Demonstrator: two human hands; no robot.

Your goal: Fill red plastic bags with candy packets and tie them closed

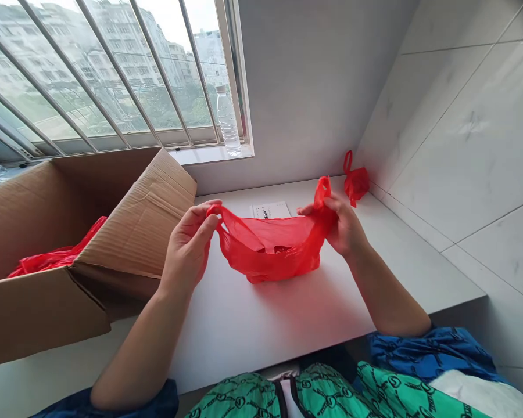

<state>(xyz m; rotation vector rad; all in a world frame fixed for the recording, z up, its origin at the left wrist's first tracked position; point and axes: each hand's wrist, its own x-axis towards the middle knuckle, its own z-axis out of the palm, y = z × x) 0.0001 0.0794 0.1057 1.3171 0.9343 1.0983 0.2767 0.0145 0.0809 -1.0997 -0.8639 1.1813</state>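
A red plastic bag (272, 247) rests on the white counter (287, 325) in front of me, its mouth stretched wide. My left hand (189, 247) pinches the bag's left handle. My right hand (337, 223) grips the right handle, whose loop sticks up above my fingers. Both hands are closed on the bag and pull it apart sideways. Something small and dark shows inside the bag, too unclear to name.
An open cardboard box (126, 238) with more red bags (54, 255) stands at the left. A tied red bag (356, 181) lies in the back right corner. A white card (271, 209) lies behind the bag. A water bottle (227, 121) stands on the windowsill. Tiled wall at right.
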